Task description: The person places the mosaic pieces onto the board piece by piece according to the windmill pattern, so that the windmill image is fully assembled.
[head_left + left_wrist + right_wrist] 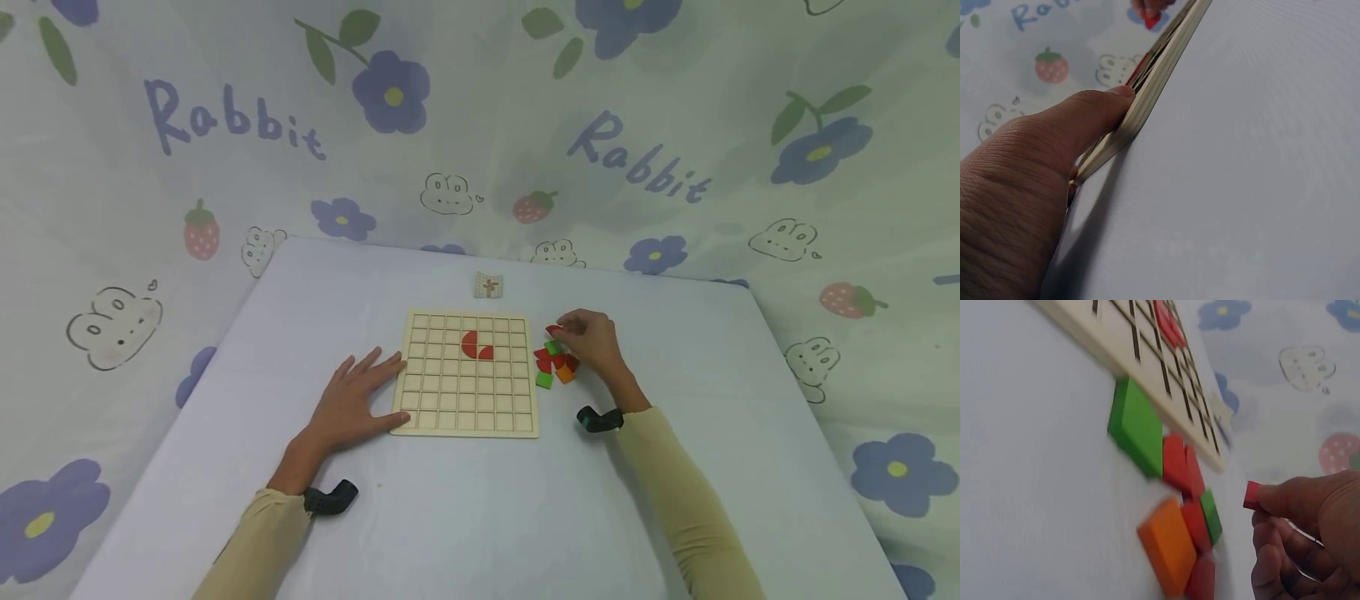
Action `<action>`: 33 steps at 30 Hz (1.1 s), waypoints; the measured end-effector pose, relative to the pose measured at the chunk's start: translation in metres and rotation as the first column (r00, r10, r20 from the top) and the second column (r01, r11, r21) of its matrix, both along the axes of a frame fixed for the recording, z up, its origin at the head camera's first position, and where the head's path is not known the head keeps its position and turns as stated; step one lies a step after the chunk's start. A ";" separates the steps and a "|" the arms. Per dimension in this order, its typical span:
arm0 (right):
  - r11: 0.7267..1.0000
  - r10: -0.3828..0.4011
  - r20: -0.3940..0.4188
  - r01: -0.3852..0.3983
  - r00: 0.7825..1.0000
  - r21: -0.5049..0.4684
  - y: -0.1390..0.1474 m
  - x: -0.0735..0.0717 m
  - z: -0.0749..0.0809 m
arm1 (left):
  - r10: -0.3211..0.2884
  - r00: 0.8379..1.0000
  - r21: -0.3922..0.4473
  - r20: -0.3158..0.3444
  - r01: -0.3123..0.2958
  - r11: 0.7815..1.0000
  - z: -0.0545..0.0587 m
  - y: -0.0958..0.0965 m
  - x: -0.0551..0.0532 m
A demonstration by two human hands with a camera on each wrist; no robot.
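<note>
A square wooden grid board lies on the table, with several red quarter-circle pieces set in its upper middle cells. My left hand rests at the board's left edge, fingers spread, thumb on the rim. Right of the board, my right hand pinches a red piece between thumb and fingers, above the loose pieces. Those include green blocks, an orange block and several red pieces, lying close together beside the board's right edge.
A small card with a printed grid pattern sits behind the board. The white table meets a patterned cloth at its back. Each wrist wears a black camera band.
</note>
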State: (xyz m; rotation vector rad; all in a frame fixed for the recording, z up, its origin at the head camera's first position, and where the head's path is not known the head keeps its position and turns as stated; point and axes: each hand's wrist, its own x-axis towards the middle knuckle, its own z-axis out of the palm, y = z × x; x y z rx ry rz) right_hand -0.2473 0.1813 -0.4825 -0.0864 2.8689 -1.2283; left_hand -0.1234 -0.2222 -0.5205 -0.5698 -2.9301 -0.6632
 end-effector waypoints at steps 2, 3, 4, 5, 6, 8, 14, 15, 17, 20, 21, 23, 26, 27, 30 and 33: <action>1.000 0.018 -0.023 -0.019 1.000 -0.023 -0.008 0.003 0.001 | 0.001 1.000 -0.003 0.002 -0.001 1.000 0.000 0.000 0.000; 0.999 0.028 -0.027 -0.029 0.999 -0.039 -0.012 0.004 0.002 | 0.001 1.000 -0.002 0.003 -0.001 1.000 0.000 0.001 0.000; 0.997 0.047 -0.029 -0.048 0.998 -0.054 -0.017 0.006 0.002 | 0.002 1.000 -0.001 0.003 -0.002 1.000 0.000 0.001 0.000; 0.995 0.059 -0.028 -0.061 0.998 -0.074 -0.021 0.008 0.001 | 0.003 1.000 -0.003 0.003 -0.003 1.000 0.000 0.001 -0.001; 0.994 0.068 -0.026 -0.070 0.997 -0.087 -0.026 0.009 0.000 | 0.003 1.000 -0.005 0.002 -0.003 1.000 0.001 0.001 -0.001; 0.989 0.084 -0.028 -0.087 0.996 -0.117 -0.034 0.013 -0.003 | 0.004 1.000 -0.004 0.002 -0.004 1.000 0.001 0.001 -0.001; 0.985 0.072 -0.086 -0.085 0.994 -0.152 -0.056 0.023 -0.013 | 0.003 1.000 0.004 0.001 -0.003 1.000 0.002 0.002 0.000; 0.984 0.066 -0.103 -0.082 0.993 -0.161 -0.059 0.025 -0.014 | 0.004 1.000 0.005 0.000 -0.004 1.000 0.001 0.002 0.000; 0.980 0.063 -0.145 -0.088 0.987 -0.177 -0.063 0.027 -0.015 | 0.008 1.000 -0.005 -0.004 -0.008 1.000 0.000 0.001 0.000; 0.982 0.068 -0.185 -0.099 0.980 -0.160 -0.068 0.029 -0.017 | 0.010 1.000 -0.018 -0.006 -0.010 1.000 -0.001 0.001 0.000; 0.984 0.074 -0.190 -0.103 0.979 -0.145 -0.070 0.030 -0.017 | 0.010 1.000 -0.021 -0.006 -0.010 1.000 -0.001 0.000 0.000; 0.991 0.093 -0.199 -0.111 0.976 -0.079 -0.071 0.032 -0.017 | 0.008 1.000 -0.021 -0.008 -0.008 1.000 -0.001 0.000 0.000; 0.991 0.133 -0.204 -0.130 0.970 0.025 -0.072 0.036 -0.015 | 0.003 1.000 -0.013 -0.009 -0.003 1.000 -0.001 0.001 0.000; 0.989 0.145 -0.206 -0.137 0.968 0.052 -0.072 0.037 -0.015 | 0.003 1.000 -0.011 -0.010 -0.003 1.000 0.000 0.001 0.000; 0.983 0.170 -0.206 -0.151 0.964 0.105 -0.072 0.038 -0.014 | 0.002 1.000 -0.009 -0.014 -0.002 1.000 -0.001 0.001 0.000; 0.980 0.183 -0.186 -0.163 0.966 0.116 -0.071 0.037 -0.014 | 0.001 1.000 -0.008 -0.018 -0.001 1.000 -0.002 0.000 -0.001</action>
